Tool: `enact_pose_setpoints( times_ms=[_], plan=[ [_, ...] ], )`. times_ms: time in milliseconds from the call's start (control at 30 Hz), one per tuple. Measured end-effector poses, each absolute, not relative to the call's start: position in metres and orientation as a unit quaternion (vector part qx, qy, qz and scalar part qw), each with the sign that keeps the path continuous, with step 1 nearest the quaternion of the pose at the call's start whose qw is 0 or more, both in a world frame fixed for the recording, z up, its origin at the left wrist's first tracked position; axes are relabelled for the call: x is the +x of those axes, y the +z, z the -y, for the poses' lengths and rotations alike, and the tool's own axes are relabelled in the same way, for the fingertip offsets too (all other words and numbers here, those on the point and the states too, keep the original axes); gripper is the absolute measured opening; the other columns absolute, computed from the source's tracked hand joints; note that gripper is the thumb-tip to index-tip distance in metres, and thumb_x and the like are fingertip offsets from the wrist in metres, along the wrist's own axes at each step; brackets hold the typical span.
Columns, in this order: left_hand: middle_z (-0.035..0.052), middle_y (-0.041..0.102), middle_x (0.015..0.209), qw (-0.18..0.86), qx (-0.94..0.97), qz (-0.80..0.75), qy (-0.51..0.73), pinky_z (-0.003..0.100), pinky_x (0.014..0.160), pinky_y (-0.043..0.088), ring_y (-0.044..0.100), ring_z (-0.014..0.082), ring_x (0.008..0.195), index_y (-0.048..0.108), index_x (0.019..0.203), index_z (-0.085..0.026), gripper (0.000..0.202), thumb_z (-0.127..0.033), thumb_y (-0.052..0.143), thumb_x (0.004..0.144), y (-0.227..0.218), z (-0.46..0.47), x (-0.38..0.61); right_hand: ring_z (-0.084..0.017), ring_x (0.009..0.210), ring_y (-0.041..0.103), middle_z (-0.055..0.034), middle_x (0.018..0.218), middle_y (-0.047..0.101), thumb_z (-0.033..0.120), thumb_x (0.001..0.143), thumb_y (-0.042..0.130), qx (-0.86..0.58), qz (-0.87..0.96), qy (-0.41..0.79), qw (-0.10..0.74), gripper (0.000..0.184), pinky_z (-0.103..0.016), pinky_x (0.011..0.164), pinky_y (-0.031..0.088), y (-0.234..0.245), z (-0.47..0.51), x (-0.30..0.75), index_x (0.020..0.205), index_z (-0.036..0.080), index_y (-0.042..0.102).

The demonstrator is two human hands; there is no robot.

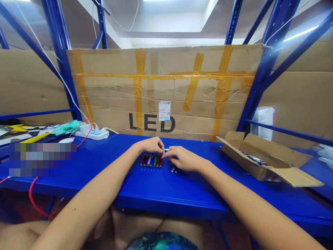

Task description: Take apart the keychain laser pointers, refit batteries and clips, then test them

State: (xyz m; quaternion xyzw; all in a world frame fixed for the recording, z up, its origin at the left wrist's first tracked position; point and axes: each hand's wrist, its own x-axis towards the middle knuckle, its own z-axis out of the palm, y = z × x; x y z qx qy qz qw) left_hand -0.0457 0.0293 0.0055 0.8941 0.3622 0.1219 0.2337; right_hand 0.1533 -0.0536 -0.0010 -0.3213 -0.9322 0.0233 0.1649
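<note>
My left hand (154,144) is closed with its fingertips pinched, just behind a row of small coloured metal tubes (151,161). A small silver cylinder (166,150) shows between my two hands, mostly hidden by the fingers. My right hand (183,158) meets it from the other side, fingers bent and drawn together, its index finger at the right end of the row. The tubes lie side by side, red, blue, silver and green, with silver ends towards me. Several small round silver pieces (174,170) lie on the blue table just below my right hand.
An open cardboard box (249,161) with shiny pieces inside stands at the right. A white power strip (93,134) with cables sits at the back left, near a cluttered pile (33,133). Behind the blue table (166,189) stands a large cardboard panel (114,93) between blue posts.
</note>
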Motion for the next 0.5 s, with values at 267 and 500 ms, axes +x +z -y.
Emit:
enact_pose_setpoints(
  times_ms=[267,500],
  plan=[
    [0.0015,0.071,0.071,0.222,0.889,-0.378,0.133,0.022,0.059,0.041,0.058,0.0125,0.063,0.075,0.075,-0.015,0.018,-0.026,0.066,0.064,0.001,-0.032,-0.046,-0.019,0.105,0.059,-0.0085,0.113,0.065,0.008,0.087,0.045,-0.304,0.939,0.037,0.154,0.040,-0.033,0.093,0.043,-0.014,0.046,0.148,0.113,0.022,0.070],
    [0.0012,0.070,0.071,0.188,0.884,-0.383,0.193,0.023,0.063,0.043,0.059,0.0137,0.068,0.073,0.075,-0.015,0.017,-0.020,0.059,0.067,0.001,-0.035,-0.044,-0.018,0.096,0.059,-0.0054,0.102,0.067,0.008,0.083,0.048,-0.297,0.940,0.063,0.154,0.031,-0.030,0.088,0.043,-0.003,0.057,0.149,0.092,0.021,0.074]
  ],
)
